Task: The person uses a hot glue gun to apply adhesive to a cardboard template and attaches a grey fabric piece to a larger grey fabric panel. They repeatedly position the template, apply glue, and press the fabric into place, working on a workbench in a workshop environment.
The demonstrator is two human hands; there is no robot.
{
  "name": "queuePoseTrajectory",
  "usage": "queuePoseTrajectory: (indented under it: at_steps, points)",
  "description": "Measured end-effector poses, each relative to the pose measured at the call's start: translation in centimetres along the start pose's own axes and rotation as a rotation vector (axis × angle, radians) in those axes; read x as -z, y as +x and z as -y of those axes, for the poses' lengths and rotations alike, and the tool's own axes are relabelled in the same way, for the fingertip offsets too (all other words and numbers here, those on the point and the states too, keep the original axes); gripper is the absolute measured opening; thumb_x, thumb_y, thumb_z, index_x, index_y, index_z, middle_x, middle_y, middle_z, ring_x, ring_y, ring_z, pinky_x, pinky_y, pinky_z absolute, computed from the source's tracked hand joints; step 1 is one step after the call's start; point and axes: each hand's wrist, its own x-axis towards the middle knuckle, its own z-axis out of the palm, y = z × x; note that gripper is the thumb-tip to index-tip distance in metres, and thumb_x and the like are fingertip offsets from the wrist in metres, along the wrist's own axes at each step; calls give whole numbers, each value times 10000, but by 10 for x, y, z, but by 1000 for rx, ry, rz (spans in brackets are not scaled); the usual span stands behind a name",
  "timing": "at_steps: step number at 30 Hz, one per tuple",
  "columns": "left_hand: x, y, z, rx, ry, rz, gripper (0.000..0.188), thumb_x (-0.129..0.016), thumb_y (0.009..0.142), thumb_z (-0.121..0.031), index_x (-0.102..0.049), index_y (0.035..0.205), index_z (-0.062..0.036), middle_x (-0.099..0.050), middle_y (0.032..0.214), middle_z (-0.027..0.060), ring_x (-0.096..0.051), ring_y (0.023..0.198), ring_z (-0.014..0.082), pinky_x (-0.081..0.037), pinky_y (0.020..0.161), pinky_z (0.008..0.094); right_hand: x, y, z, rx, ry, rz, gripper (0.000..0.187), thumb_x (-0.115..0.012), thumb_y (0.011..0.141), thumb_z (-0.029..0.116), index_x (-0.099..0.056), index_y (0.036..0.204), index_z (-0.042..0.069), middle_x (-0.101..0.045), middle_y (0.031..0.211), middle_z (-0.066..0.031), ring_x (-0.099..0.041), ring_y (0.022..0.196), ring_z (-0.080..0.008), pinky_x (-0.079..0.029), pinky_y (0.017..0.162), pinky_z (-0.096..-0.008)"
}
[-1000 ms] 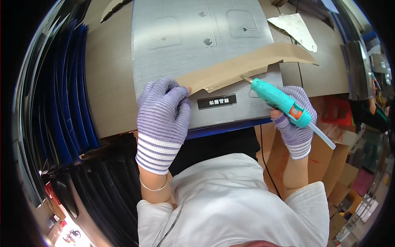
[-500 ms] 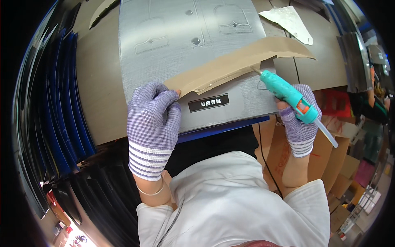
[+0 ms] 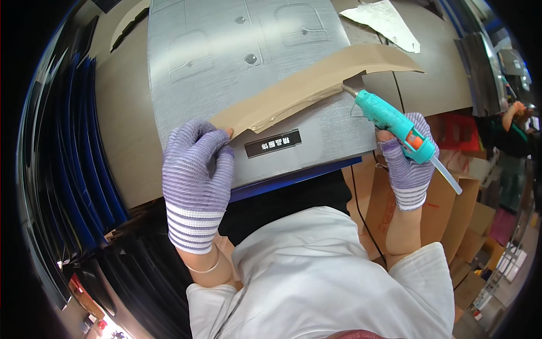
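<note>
My right hand (image 3: 406,155), in a purple-and-white striped glove, grips a teal hot glue gun (image 3: 389,116) with a clear glue stick (image 3: 447,177) poking out of its back. The nozzle touches or nearly touches the near edge of a long tan cardboard strip (image 3: 305,85). A raised line of glue runs along part of that edge. My left hand (image 3: 197,164), gloved alike, pinches the strip's left end between thumb and fingers. Beneath the strip lies a grey panel (image 3: 197,96) embossed with a denim pattern of pockets and buttons, with a black label (image 3: 273,143) near its front edge.
Dark blue folded panels (image 3: 79,141) stand in a row at the left. A white scrap sheet (image 3: 387,24) lies on the table (image 3: 127,113) at the far right. Cardboard boxes (image 3: 418,214) and a red container (image 3: 460,133) sit below right. Another person's hand (image 3: 512,114) shows at the right.
The glue gun's nozzle has moved slightly right along the strip's edge, relative to the strip. My left hand keeps its pinch. The whole view has shifted a little.
</note>
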Motion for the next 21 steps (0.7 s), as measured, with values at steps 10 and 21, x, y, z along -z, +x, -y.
queuePoseTrajectory:
  at_steps: [10,21]
  points:
    - [-1,1,-4,76,-86,-7,219,-685,773,39,-731,983,1,-643,951,134,-627,823,259,-525,735,336,-17,6,26,371,-166,122,338,-847,688,376,-614,648,133,-559,642,-32,-551,674,-263,-437,699,-405]
    - [-1,0,-2,89,-81,8,221,-694,782,23,-736,997,-11,-645,963,134,-631,849,264,-531,764,343,-1,5,0,106,-175,-10,441,-832,771,435,-602,632,85,-560,575,-37,-555,549,-189,-453,558,-344]
